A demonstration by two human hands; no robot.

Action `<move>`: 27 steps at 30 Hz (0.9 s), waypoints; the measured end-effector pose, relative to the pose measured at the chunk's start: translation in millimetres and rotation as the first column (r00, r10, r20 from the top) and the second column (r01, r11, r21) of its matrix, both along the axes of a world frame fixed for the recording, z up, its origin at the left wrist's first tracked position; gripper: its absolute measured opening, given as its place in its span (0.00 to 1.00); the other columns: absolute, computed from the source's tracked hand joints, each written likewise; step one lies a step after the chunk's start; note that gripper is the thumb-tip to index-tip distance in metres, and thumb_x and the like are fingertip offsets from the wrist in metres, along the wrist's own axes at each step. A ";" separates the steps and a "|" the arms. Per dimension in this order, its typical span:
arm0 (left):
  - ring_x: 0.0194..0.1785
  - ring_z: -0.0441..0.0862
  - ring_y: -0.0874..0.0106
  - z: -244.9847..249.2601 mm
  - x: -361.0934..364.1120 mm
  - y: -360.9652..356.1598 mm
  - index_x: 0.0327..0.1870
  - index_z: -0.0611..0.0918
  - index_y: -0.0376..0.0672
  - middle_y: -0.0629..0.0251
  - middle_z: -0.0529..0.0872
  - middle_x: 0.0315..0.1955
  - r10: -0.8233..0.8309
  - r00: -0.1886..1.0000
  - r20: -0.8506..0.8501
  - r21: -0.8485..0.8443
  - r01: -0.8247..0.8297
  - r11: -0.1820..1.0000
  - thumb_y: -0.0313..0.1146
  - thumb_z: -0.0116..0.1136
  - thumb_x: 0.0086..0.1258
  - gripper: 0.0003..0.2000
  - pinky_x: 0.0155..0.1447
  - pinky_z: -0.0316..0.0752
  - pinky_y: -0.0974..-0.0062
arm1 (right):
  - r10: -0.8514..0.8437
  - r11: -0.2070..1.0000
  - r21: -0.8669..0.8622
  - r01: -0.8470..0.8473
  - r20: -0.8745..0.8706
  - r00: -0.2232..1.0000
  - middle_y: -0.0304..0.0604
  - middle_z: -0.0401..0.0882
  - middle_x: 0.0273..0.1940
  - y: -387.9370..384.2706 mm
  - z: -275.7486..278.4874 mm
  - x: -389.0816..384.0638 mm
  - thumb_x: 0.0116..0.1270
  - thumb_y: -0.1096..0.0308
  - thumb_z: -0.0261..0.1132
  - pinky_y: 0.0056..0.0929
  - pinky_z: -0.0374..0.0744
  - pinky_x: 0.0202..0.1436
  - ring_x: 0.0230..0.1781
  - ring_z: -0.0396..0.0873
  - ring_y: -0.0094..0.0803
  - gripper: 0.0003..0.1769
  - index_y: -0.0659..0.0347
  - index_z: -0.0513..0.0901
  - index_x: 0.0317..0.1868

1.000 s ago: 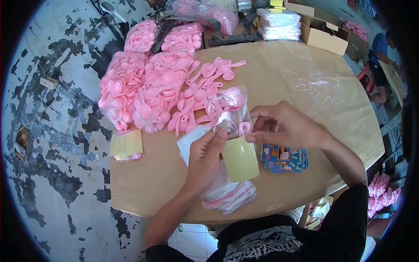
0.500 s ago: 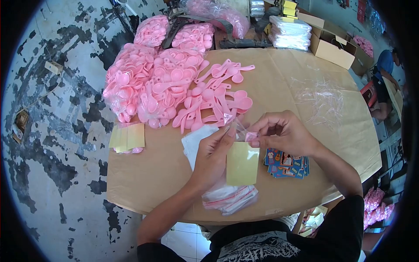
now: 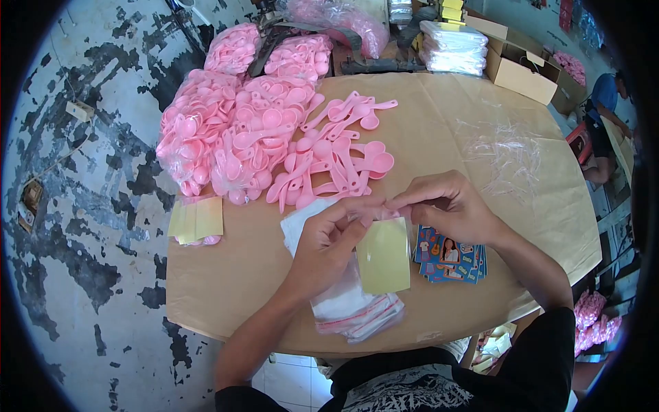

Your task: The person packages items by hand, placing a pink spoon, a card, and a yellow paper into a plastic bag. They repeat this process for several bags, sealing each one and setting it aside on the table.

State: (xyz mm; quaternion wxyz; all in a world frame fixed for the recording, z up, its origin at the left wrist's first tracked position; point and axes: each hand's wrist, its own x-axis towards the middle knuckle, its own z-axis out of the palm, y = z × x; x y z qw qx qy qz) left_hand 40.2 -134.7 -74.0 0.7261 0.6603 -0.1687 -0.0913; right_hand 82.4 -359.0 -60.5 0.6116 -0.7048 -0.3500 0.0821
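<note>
In the middle of the head view my left hand [image 3: 328, 242] and my right hand [image 3: 445, 204] meet at the top of a small clear plastic bag. A pale yellow card [image 3: 384, 257] hangs flat below the fingers, apparently inside it. Something pink shows at the bag's top, partly hidden by my fingertips. Both hands are closed, pinching the bag's upper edge. Under the card lie flat clear bags [image 3: 360, 317] with red lines. Just right of it is a stack of blue printed cards [image 3: 452, 257]. Beyond my hands are loose pink spoons [image 3: 336, 158].
Bulging bags of pink spoons [image 3: 195, 123] fill the table's back left. Bagged yellow cards [image 3: 195, 218] lie at the left edge. Thin clear plastic strips [image 3: 504, 154] are scattered at right. A cardboard box [image 3: 525, 75] stands behind, and another person [image 3: 605, 117] sits far right.
My fingers have come closer together over the bag's top, and less of the clear film and pink shows. The yellow card has tilted slightly. The whole view has shifted a little.
</note>
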 end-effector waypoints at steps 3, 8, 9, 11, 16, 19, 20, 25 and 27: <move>0.48 0.78 0.81 -1.6 3.9 4.6 0.54 0.77 0.35 0.66 0.83 0.44 -0.031 0.992 0.119 0.057 0.024 0.998 0.26 0.47 0.77 0.11 0.53 0.73 0.80 | 0.032 0.999 -0.021 -0.030 0.127 0.991 0.43 0.86 0.36 -2.3 -0.2 4.2 0.60 0.86 0.58 0.25 0.79 0.45 0.37 0.81 0.24 0.18 0.61 0.88 0.45; 0.47 0.77 0.79 -1.8 9.0 17.4 0.50 0.78 0.35 0.65 0.82 0.43 -0.102 0.983 0.155 0.138 0.081 0.987 0.20 0.43 0.74 0.11 0.55 0.73 0.79 | 0.025 0.997 -0.077 -0.004 0.278 0.960 0.44 0.86 0.31 -3.5 0.6 5.1 0.56 0.87 0.58 0.28 0.78 0.41 0.34 0.80 0.30 0.19 0.60 0.89 0.41; 0.48 0.77 0.79 -1.1 9.2 18.8 0.50 0.78 0.35 0.65 0.82 0.43 -0.109 0.985 0.137 0.134 0.090 0.987 0.20 0.43 0.73 0.11 0.54 0.73 0.78 | 0.030 0.997 -0.076 -0.008 0.293 0.956 0.43 0.85 0.31 -3.3 0.7 5.6 0.55 0.87 0.58 0.28 0.78 0.41 0.33 0.80 0.30 0.19 0.60 0.89 0.41; 0.49 0.77 0.79 -0.3 9.5 21.2 0.50 0.79 0.35 0.66 0.82 0.44 -0.123 0.987 0.101 0.128 0.110 0.986 0.20 0.44 0.73 0.11 0.54 0.73 0.78 | 0.037 0.997 -0.072 -0.014 0.323 0.946 0.43 0.85 0.30 -2.8 0.6 6.1 0.55 0.87 0.57 0.29 0.78 0.39 0.32 0.79 0.31 0.19 0.60 0.89 0.40; 0.47 0.78 0.81 -7.0 12.3 29.5 0.42 0.76 0.36 0.69 0.79 0.39 -0.144 0.988 0.062 0.057 0.140 0.988 0.23 0.53 0.71 0.03 0.49 0.75 0.79 | 0.032 0.996 -0.087 0.000 0.364 0.931 0.42 0.84 0.28 -1.5 0.2 6.1 0.55 0.87 0.58 0.30 0.77 0.39 0.32 0.79 0.30 0.16 0.62 0.88 0.38; 0.46 0.80 0.81 -5.6 9.0 20.6 0.39 0.73 0.37 0.70 0.76 0.37 -0.100 0.994 0.046 0.122 0.094 0.988 0.22 0.61 0.67 0.08 0.45 0.76 0.80 | -0.069 0.987 -0.116 0.114 0.333 0.941 0.42 0.83 0.28 -6.6 -2.4 7.5 0.57 0.85 0.58 0.28 0.77 0.38 0.30 0.79 0.28 0.16 0.63 0.83 0.45; 0.45 0.80 0.81 -4.2 7.5 15.5 0.38 0.71 0.38 0.70 0.76 0.36 -0.077 0.997 0.020 0.153 0.073 0.985 0.22 0.63 0.65 0.10 0.44 0.77 0.80 | -0.088 0.976 -0.166 0.140 0.286 0.954 0.42 0.83 0.28 -6.3 0.2 5.1 0.58 0.84 0.59 0.27 0.77 0.37 0.30 0.79 0.27 0.17 0.63 0.81 0.48; 0.40 0.83 0.77 -9.2 10.9 12.9 0.46 0.69 0.39 0.65 0.80 0.40 -0.054 0.998 0.034 0.064 0.052 0.997 0.21 0.66 0.63 0.17 0.40 0.79 0.79 | -0.064 0.919 -0.384 0.088 0.074 0.995 0.42 0.83 0.31 5.5 27.4 -21.9 0.65 0.79 0.60 0.23 0.76 0.37 0.31 0.80 0.23 0.25 0.60 0.69 0.62; 0.39 0.84 0.76 1.4 11.5 26.3 0.50 0.69 0.39 0.62 0.82 0.40 0.057 0.995 0.088 0.031 -0.059 0.998 0.21 0.65 0.64 0.19 0.40 0.79 0.79 | -0.093 0.932 -0.342 0.123 0.102 0.990 0.41 0.83 0.31 2.9 27.7 -19.8 0.66 0.78 0.60 0.23 0.76 0.37 0.32 0.81 0.22 0.25 0.60 0.68 0.63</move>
